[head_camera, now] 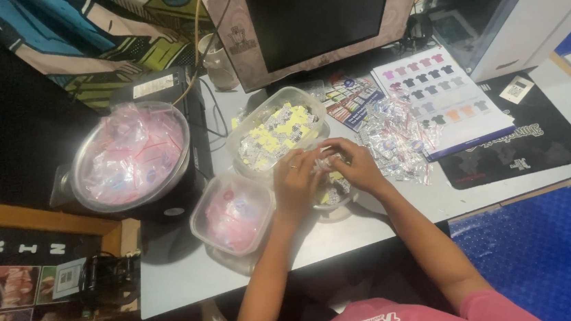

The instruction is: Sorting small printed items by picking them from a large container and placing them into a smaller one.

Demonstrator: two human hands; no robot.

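My left hand point(296, 182) and my right hand point(355, 165) meet over a small round container point(333, 194) on the grey desk point(185, 272). Both pinch a small clear plastic packet point(322, 165) between their fingertips. Just behind them stands a clear tub point(276, 130) filled with yellow and white printed tags. To the left of my left hand sits a second clear tub point(234, 213) holding pinkish packets. A heap of filled clear packets point(394, 140) lies to the right of my right hand.
A metal bowl point(130, 157) full of plastic bags sits at the left on a black device. A monitor point(318, 20) stands at the back. A printed sheet of shirt colours point(445, 98) and a black mat point(525, 139) lie at the right.
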